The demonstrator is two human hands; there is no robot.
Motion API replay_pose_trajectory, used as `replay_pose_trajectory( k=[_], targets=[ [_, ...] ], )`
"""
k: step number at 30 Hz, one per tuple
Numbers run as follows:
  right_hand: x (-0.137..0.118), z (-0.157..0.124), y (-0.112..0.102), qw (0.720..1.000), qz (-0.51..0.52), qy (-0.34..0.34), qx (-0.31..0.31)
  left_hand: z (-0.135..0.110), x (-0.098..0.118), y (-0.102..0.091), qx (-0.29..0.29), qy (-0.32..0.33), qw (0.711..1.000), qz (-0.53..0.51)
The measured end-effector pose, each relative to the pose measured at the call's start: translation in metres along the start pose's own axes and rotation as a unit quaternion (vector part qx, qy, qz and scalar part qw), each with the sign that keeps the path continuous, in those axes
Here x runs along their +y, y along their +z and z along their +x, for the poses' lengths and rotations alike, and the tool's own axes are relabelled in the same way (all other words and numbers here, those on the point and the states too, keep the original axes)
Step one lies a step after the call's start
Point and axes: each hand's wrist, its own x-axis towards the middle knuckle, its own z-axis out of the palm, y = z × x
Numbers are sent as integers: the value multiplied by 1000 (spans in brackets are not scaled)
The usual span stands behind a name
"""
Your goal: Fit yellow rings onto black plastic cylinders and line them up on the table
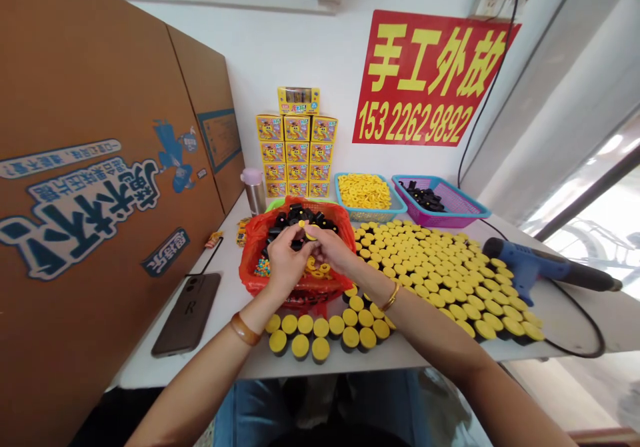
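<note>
My left hand (pixel 286 255) and my right hand (pixel 334 248) meet over a basket lined with a red plastic bag (pixel 250 250). Both hands have their fingers closed around a small yellow piece (pixel 311 236), which the fingertips partly cover. Black plastic parts (pixel 285 219) fill the far side of the basket, some with coloured dots. Small multicoloured beads (pixel 262 267) lie in it left of my left hand. Curled yellow plastic pieces (pixel 319 271) are below my right hand.
Many black cups with yellow tops (pixel 425 260) cover the table's right side. Behind are a basket of yellow pieces (pixel 365 190), a purple basket (pixel 450 200), stacked yellow boxes (pixel 297 157) and a flask (pixel 255 194). A phone (pixel 187 314) lies left; a blue power tool (pixel 525 260) right.
</note>
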Motion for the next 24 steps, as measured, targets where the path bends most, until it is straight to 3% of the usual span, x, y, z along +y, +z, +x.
replay_pose_trajectory(
  k=[4,6,10,14,16,20,24],
  targets=[
    [-4,-3,-1,998,-33,-45,2,1,3,1,2,-28,998,-57],
    [-7,-3,-2,999,-23,-22,-13,3,6,0,10,-18,998,-55],
    [-14,-4,-8,991,2,87,-101,11,9,-11,-30,103,994,35],
    [-13,-7,-15,986,5,115,-120,17,7,-22,-97,228,967,59],
    [-10,-7,-15,989,-4,105,-105,17,5,-23,-105,225,967,61],
    [0,-7,-9,995,-58,46,-72,11,5,-20,-93,147,984,35],
    [5,-8,-4,998,54,22,-17,10,7,-20,-104,144,983,37]
  ],
)
